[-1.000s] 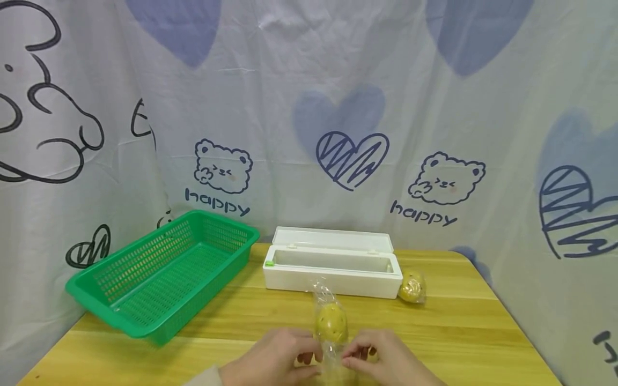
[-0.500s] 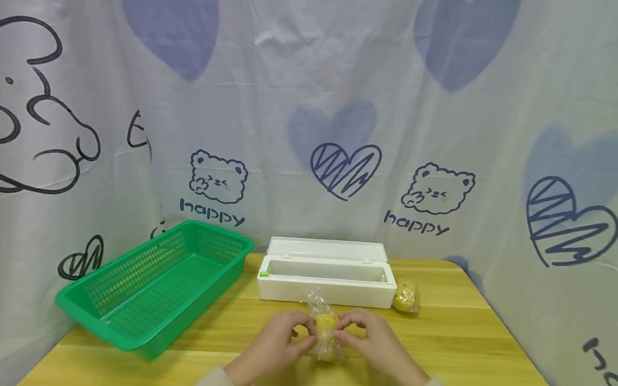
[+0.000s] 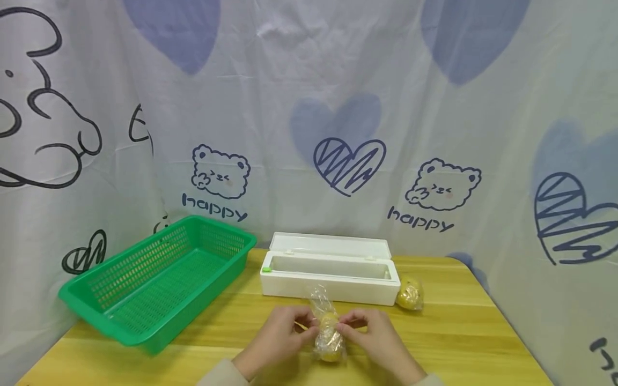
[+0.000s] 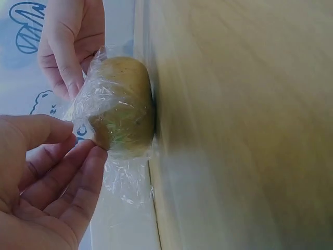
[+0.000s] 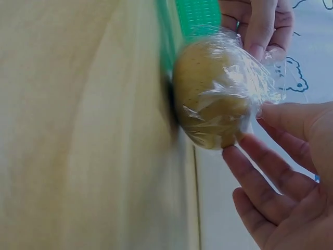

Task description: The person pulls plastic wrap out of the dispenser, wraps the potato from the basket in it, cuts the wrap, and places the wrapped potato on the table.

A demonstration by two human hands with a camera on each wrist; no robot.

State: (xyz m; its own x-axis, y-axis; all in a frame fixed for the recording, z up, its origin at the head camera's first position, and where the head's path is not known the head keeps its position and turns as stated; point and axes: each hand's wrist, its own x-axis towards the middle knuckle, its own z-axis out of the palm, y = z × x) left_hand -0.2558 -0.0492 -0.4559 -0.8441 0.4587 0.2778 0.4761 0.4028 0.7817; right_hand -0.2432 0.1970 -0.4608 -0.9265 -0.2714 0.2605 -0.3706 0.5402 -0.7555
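Observation:
A yellow-brown potato (image 3: pixel 330 355) lies on the wooden table in front of me, with clear cling film (image 3: pixel 330 338) folded over its top. A crinkled tail of the film stretches away from me towards a long white box. My left hand (image 3: pixel 286 333) is at the potato's left side and pinches the film between thumb and fingers. From the right, my right hand (image 3: pixel 374 339) also pinches the film, its fingertips against the wrapped potato (image 5: pixel 208 94). Both wrist views show the film gathered and wrinkled between the two hands.
Behind the potato stands the long white box (image 3: pixel 328 289), lid (image 3: pixel 330 245) raised, a small green piece at its left end. Another film-wrapped potato (image 3: pixel 410 294) sits by its right end. At left is a green perforated plastic basket (image 3: pixel 193 292). A printed curtain surrounds the table (image 3: pixel 458 321).
Both hands have moved forward from the near side of the potato to over it, bringing the near end of the film up across it. The potato now sits nearer to me in view.

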